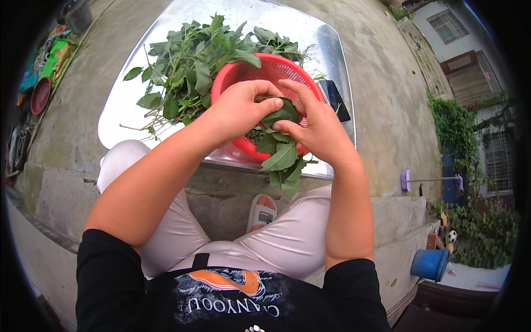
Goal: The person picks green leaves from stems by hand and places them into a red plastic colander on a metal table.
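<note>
Over a red plastic colander (222, 83), both of my hands are on a bunch of leafy greens (286, 112). My left hand (244, 106) pinches a broad dark leaf with thumb and fingers. From the other side, my right hand (317, 122) grips the same bunch, its thumb on the lower edge of the leaf. More leaves (282, 157) hang below my right hand, across the colander's near rim. Small leaf pieces (258, 135) show inside the colander, though my hands hide much of its interior.
A shiny metal tabletop (120, 112) carries the colander. A large heap of leafy stems (195, 62) lies left of it, with a smaller heap (278, 43) behind. A dark smartphone (335, 99) lies at the right. Farther off stand a blue bucket (429, 264) and a red basin (41, 96).
</note>
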A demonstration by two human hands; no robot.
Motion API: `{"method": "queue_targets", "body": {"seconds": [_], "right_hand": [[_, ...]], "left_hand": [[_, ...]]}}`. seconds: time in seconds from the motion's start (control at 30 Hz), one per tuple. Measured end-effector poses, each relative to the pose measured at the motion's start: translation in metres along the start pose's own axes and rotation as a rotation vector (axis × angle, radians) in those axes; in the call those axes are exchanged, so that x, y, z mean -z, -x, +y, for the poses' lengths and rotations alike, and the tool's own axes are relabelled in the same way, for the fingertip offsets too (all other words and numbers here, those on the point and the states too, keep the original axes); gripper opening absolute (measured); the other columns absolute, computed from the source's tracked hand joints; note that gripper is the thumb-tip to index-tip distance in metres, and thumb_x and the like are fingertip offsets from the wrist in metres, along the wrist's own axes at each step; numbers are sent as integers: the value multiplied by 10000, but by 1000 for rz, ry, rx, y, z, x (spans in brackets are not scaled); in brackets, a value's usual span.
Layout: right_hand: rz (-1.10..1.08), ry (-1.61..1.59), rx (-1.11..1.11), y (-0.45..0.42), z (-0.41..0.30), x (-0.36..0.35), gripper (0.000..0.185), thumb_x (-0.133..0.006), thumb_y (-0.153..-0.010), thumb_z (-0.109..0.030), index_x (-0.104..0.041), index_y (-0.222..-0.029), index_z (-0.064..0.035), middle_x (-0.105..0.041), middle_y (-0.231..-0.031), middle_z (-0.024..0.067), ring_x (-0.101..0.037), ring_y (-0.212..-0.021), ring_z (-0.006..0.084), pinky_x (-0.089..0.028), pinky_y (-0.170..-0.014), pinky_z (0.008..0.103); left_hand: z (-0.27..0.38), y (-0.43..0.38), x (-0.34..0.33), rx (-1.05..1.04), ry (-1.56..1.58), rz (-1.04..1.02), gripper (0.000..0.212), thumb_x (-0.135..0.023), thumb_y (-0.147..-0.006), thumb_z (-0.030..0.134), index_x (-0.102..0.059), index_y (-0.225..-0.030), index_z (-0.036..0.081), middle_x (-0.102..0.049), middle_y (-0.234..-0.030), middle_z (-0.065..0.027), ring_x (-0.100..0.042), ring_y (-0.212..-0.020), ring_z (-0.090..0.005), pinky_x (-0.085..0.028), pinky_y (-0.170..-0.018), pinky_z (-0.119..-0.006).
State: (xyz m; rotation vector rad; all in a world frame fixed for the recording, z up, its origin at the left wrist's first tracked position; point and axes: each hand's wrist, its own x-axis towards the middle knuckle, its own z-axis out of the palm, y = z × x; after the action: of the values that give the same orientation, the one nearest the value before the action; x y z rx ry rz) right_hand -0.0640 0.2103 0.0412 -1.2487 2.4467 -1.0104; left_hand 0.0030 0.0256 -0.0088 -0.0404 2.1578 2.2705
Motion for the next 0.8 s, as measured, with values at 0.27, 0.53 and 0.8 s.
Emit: {"method": "queue_targets", "body": {"seconds": [0.27, 0.53, 0.8], "right_hand": [[110, 201, 9, 3, 1, 2, 407, -797, -848, -282, -652, -1193, -122, -732, -975, 104, -696, -774, 282, -550, -704, 397], [261, 262, 180, -3, 12, -2, 118, -694, -911, -153, -694, -1009, -86, -718, -920, 102, -691, -831, 323, -545, -716, 406], [193, 278, 127, -2, 5, -4, 115, -712, -893, -196, -701, -939, -91, -707, -859, 98, -692, -792, 310, -533, -672, 416]], "left_hand": [[5, 0, 3, 62, -8, 21, 186, -609, -1035, 243, -655, -1048, 62, -652, -900, 28, -589, -796, -51, -487, -685, -231], [14, -1, 2, 35, -129, -4, 196, -596, -1043, 226, -664, -1062, 43, -657, -892, 6, -583, -780, -69, -493, -701, -241], [5, -1, 7, -94, -315, 9, 144, -623, -1009, 147, -654, -1026, 7, -622, -831, 5, -557, -755, -72, -477, -682, -250]]}}
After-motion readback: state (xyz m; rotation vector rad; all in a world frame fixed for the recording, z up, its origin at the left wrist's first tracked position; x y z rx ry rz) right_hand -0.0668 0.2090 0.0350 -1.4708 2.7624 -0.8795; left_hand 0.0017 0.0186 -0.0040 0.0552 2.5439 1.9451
